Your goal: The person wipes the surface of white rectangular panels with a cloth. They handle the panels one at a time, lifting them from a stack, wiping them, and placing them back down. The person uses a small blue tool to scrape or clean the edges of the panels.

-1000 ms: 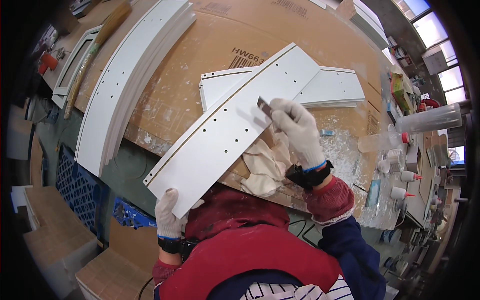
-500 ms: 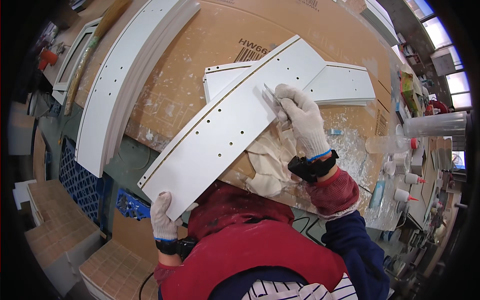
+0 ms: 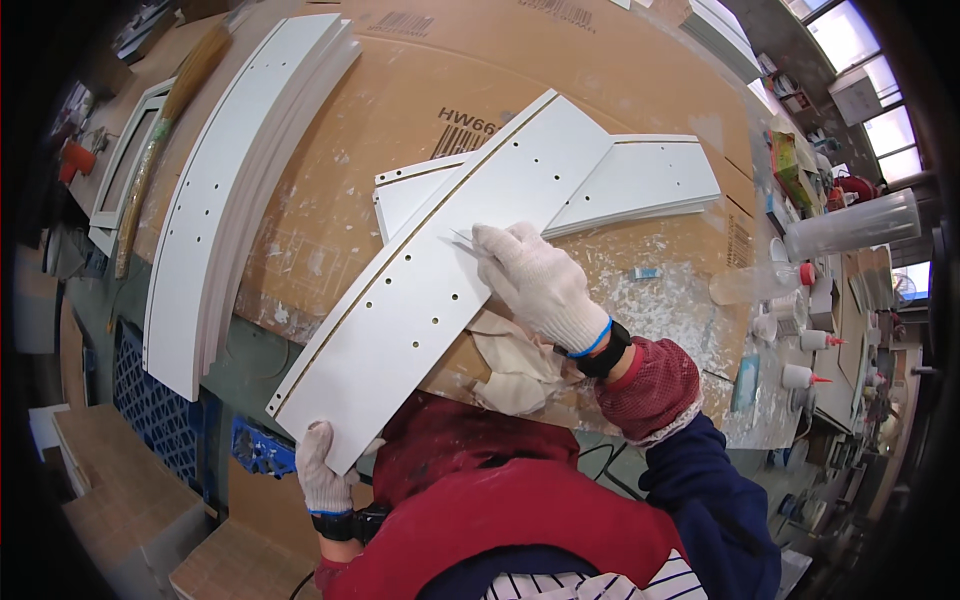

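Note:
A long white drilled panel with a groove along its far edge lies slantwise in front of me. Its near end is gripped by my left hand in a white knit glove, fingers partly hidden under the board. My right hand, gloved too, is closed around a thin metal blade, whose tip is at the panel's face near the middle; the rest is hidden in the fingers. Beneath the panel's far part rest more white panels, stacked at another angle.
A stack of curved white panels stands at the left. Cardboard covers the table. Crumpled cloth lies below my right hand. To the right are a clear bottle with a red cap and red-tipped glue bottles.
My right hand has moved left and nearer along the panel with the blade, turning palm-down over it. My left hand keeps its grip. The whole view has shifted slightly.

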Motion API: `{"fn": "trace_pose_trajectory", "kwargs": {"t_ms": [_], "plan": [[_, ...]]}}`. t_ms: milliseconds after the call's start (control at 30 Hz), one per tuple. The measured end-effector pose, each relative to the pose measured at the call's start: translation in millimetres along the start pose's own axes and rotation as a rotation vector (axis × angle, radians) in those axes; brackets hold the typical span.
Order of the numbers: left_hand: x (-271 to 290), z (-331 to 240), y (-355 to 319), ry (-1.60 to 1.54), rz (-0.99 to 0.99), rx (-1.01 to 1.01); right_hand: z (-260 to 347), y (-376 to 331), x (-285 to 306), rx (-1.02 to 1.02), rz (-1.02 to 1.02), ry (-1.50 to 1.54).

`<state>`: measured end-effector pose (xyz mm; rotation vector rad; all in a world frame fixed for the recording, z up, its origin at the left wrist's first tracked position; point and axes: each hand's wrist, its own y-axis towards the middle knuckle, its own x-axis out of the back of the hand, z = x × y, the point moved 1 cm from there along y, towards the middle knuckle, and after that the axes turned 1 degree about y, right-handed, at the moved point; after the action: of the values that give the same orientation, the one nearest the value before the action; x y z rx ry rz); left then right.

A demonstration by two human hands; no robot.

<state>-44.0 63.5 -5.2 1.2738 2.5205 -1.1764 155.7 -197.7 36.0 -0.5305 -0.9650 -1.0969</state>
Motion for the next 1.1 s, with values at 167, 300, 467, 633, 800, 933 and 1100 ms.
{"fn": "trace_pose_trajectory", "kwargs": {"t_ms": [167, 300, 467, 633, 800, 933, 1100], "plan": [[10.1, -0.1, 5.4, 0.005, 0.075, 0.018, 6.6, 2.5, 9.4, -0.106, 0.103, -0.021], [6.8, 0.4, 4.0, 0.000, 0.050, 0.013, 1.5, 3.2, 7.0, 0.006, 0.039, 0.112], [18.0, -1.2, 6.9, 0.049, 0.191, 0.054, 4.7, 7.4, 11.8, 0.004, 0.164, 0.223], [27.9, 0.0, 8.8, 0.059, 0.230, 0.049, 11.3, 8.4, 10.1, -0.035, 0.137, 0.208], [16.2, -0.4, 6.4, -0.023, 0.165, 0.079, 10.3, 9.1, 1.2, -0.007, 0.031, 0.128], [7.8, -0.6, 4.5, -0.135, 0.117, 0.060, 5.0, 17.5, 3.1, 0.232, 0.030, 0.049], [12.5, -1.7, 8.3, -0.093, 0.116, 0.119, 6.1, 30.5, 3.7, 0.228, 0.169, -0.058]]}}
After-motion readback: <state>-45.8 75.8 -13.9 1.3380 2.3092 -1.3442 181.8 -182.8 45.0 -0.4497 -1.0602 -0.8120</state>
